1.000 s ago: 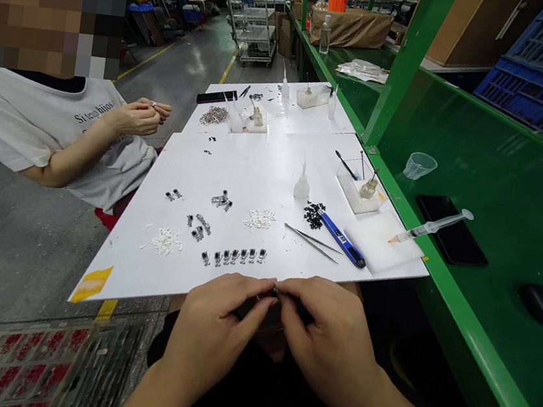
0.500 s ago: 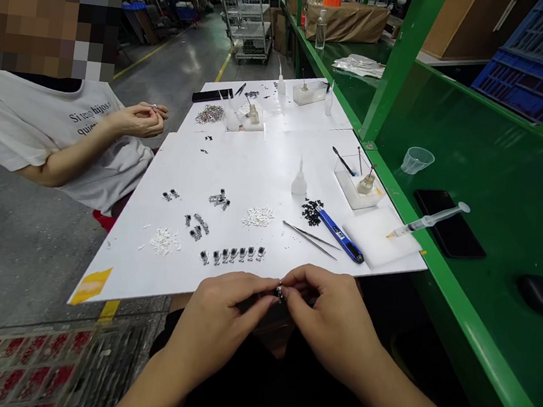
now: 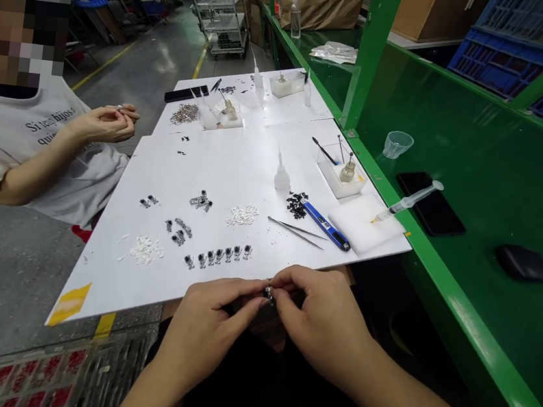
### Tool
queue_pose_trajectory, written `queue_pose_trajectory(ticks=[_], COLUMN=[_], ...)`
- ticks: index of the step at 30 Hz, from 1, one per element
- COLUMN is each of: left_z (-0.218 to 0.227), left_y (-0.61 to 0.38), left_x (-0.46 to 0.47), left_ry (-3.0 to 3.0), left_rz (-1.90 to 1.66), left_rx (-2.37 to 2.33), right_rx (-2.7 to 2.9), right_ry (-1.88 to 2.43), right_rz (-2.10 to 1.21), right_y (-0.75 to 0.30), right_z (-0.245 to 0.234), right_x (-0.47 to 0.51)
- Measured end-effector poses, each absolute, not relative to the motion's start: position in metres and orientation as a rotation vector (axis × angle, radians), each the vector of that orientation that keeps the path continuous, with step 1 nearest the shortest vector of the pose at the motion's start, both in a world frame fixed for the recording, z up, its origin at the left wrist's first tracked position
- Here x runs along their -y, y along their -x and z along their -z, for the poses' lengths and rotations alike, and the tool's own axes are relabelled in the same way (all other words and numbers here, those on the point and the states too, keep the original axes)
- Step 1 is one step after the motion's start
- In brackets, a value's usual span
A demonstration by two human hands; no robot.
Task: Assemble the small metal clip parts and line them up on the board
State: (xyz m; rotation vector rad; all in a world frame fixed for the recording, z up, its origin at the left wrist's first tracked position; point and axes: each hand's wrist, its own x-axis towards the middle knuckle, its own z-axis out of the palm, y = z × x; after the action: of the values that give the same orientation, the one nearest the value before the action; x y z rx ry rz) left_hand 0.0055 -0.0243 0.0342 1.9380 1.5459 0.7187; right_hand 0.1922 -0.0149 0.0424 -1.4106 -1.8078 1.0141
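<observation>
Right of a case (image 3: 37, 386) of red pieces (image 3: 50, 369), left hand (image 3: 211, 321) and right hand (image 3: 322, 314) pinch a small part (image 3: 269, 294).

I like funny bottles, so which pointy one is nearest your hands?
The whitish bottle beside the black bits: it's closest to the left hand and right hand. The other pointy bottles stand farther up the table.

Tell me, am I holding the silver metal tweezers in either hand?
No, the tweezers lie on the flat white tabletop, while your left hand and right hand pinch a small black-and-silver part.
</observation>
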Motion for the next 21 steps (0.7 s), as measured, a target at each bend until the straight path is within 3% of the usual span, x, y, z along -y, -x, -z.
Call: queue_pose_trajectory(ticks=[7,21], left_z=[-0.035,-0.037], left_y=[-0.011,-0.026], left_x=[0.027,0.041], left_ry=[-1.860,-2.076], left_rz=[-0.739,-0.972], left_rx=[-1.582,-1.551], right_rx=[1.740,1.861], right_ry=[1.406,1.274], right_rz=[-1.051,-0.815], right_y=[-0.195,-0.196], right_z=[-0.040,-0.035], right_x=[0.020,0.037])
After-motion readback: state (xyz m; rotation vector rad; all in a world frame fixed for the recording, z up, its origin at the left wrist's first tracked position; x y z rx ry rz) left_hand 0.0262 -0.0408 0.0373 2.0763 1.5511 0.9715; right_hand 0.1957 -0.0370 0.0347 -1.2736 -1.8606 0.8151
